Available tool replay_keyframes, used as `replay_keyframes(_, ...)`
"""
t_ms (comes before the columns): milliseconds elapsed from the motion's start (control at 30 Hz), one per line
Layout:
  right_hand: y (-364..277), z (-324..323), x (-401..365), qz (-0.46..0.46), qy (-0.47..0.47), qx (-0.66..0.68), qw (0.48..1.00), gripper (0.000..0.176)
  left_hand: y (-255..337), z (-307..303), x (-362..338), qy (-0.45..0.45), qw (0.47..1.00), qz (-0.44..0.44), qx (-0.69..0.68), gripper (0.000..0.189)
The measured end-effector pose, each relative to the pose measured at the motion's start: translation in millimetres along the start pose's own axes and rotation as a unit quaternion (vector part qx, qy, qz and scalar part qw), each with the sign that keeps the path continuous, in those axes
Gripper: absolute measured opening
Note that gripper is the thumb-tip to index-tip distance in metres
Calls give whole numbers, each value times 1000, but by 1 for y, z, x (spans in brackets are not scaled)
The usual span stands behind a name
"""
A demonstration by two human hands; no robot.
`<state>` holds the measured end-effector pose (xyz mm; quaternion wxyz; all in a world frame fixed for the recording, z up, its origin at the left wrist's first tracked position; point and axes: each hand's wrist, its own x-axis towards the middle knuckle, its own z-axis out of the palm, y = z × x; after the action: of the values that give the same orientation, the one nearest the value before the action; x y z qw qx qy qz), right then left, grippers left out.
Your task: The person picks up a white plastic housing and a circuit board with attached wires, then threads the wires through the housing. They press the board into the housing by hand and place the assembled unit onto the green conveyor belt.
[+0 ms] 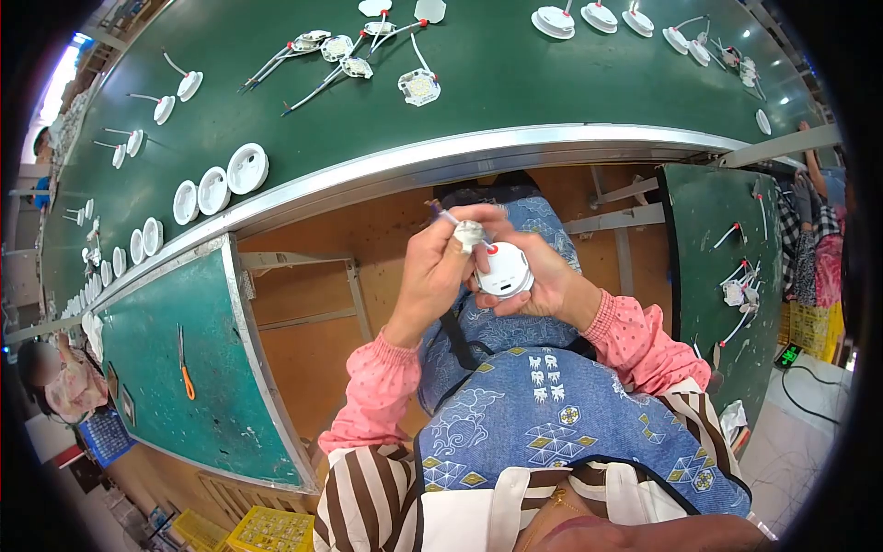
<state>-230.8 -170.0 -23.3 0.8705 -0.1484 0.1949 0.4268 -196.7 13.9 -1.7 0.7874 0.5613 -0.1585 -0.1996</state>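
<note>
My right hand [549,271] is closed around the rim of a white round lamp housing [506,270], which has a small dark slot and a red grommet at its cable hole. My left hand [432,276] is closed on the white cable [448,217] that comes out near the grommet. A white wrap [467,235] covers the left thumb. The left fingers are slightly blurred, and those behind the housing are hidden. Both hands are over my lap, in front of the table edge.
On the green table [368,138] ahead lie wired LED boards [420,87], white round housings [556,22] and open white rings [247,169]. Orange-handled scissors [188,377] rest on the left side table. More wired parts [739,293] lie on the right one. Other people sit at both sides.
</note>
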Motion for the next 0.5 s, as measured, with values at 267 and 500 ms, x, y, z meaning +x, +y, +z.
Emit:
replay_keyframes(267, 22, 19, -6, -103, 139, -188, 967, 42, -10, -5, 7, 40, 993, -85, -76, 27)
replay_keyframes(500, 23, 10, 2, -138, 175, -176, 959, 41, -10, 11, -8, 108, 993, -36, 24, 23)
